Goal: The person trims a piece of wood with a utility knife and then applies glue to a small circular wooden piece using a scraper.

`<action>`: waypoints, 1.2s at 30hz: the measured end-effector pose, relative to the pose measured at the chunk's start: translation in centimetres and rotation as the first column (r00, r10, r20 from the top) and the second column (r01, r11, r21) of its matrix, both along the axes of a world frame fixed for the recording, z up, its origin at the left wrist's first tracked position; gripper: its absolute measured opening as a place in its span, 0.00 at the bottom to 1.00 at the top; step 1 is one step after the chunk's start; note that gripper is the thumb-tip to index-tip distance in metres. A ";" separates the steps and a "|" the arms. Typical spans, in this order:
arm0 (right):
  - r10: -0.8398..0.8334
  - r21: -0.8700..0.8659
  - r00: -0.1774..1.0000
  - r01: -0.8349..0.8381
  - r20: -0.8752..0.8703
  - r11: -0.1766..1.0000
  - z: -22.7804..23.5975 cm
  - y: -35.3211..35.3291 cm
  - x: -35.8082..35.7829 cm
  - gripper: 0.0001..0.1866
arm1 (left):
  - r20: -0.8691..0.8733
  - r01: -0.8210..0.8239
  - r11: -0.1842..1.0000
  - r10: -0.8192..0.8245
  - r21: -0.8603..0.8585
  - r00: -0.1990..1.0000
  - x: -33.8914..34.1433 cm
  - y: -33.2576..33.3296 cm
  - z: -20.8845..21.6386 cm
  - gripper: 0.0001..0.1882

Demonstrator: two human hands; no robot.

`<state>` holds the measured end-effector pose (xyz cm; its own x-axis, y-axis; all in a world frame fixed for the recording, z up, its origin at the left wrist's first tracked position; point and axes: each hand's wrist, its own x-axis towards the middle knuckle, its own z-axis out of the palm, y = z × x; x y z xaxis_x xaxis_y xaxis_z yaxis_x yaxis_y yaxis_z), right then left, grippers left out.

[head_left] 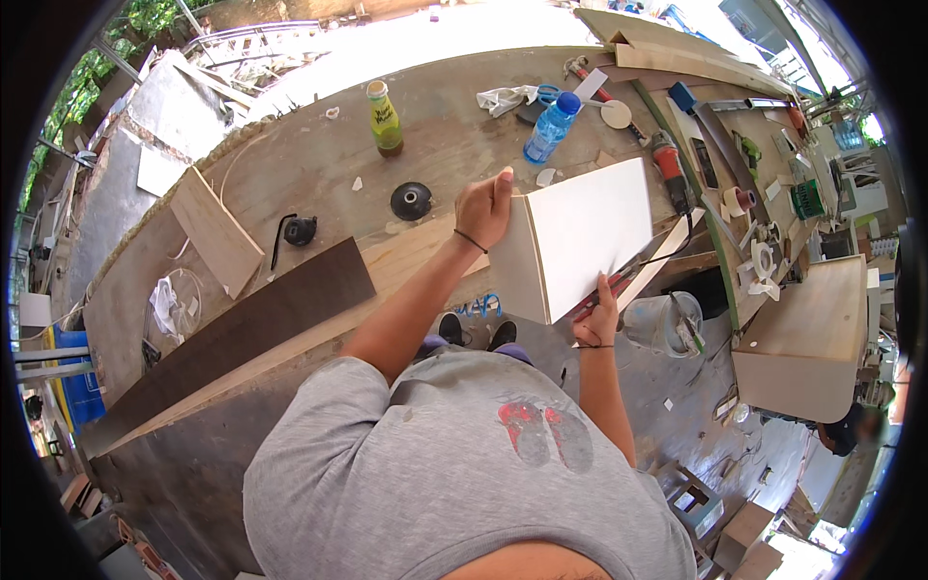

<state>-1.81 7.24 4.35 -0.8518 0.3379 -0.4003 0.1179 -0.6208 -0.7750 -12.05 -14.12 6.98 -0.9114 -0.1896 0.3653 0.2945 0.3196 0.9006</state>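
A white-faced wooden box or drawer-like piece [592, 232] with pale edges is tilted in front of me at the workbench [309, 164]. My left hand [483, 209] is closed on its left edge, thumb up at the top corner. My right hand [597, 317] is closed round a red and dark hand tool [583, 307] at the near lower edge of the box. The fingers hide much of the tool, so its kind is unclear. A long brown board [232, 338] and a pale plank [416, 253] lie along the bench's near side.
A green-labelled bottle [385, 121], a blue-capped water bottle [552, 130] and a black disc [411, 201] stand or lie on the bench. A red corded power tool [669, 166] lies right of the box. A bucket [657, 324] and a wooden cabinet [802, 338] are to the right.
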 end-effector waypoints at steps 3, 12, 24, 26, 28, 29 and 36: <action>0.066 0.060 0.998 -0.065 -0.016 0.996 -0.5 2.7 -0.1 0.17 | 0.103 -0.014 0.984 0.032 -0.175 0.994 -0.4 -0.5 -0.1 0.26; 0.011 0.610 0.971 0.141 -0.239 0.780 2.8 0.6 1.1 0.17 | 0.527 0.149 0.811 0.216 -0.566 0.822 -1.4 -0.7 -4.0 0.31; -0.128 0.746 0.966 0.257 -0.227 0.614 6.8 8.2 -0.5 0.14 | 0.733 0.093 0.992 -0.001 -0.085 0.681 -0.8 -5.5 -7.7 0.37; -0.090 0.788 0.961 0.266 -0.261 0.556 5.1 10.3 -1.3 0.12 | 0.778 -0.169 0.953 -0.095 0.251 0.621 0.4 -4.6 -7.2 0.35; -0.030 0.827 0.958 0.263 -0.287 0.497 5.0 11.1 -2.1 0.11 | 0.780 -0.390 0.777 -0.197 0.494 0.594 1.3 -4.1 -8.1 0.33; 0.018 0.861 0.977 0.179 -0.213 0.476 5.1 11.5 -2.4 0.10 | 0.778 -0.389 0.776 -0.199 0.496 0.596 1.5 -4.3 -8.4 0.33; 0.265 0.900 0.963 -0.153 0.043 0.408 5.3 14.6 -4.8 0.08 | 0.740 -0.484 0.618 -0.253 0.619 0.623 2.1 -6.2 -12.5 0.37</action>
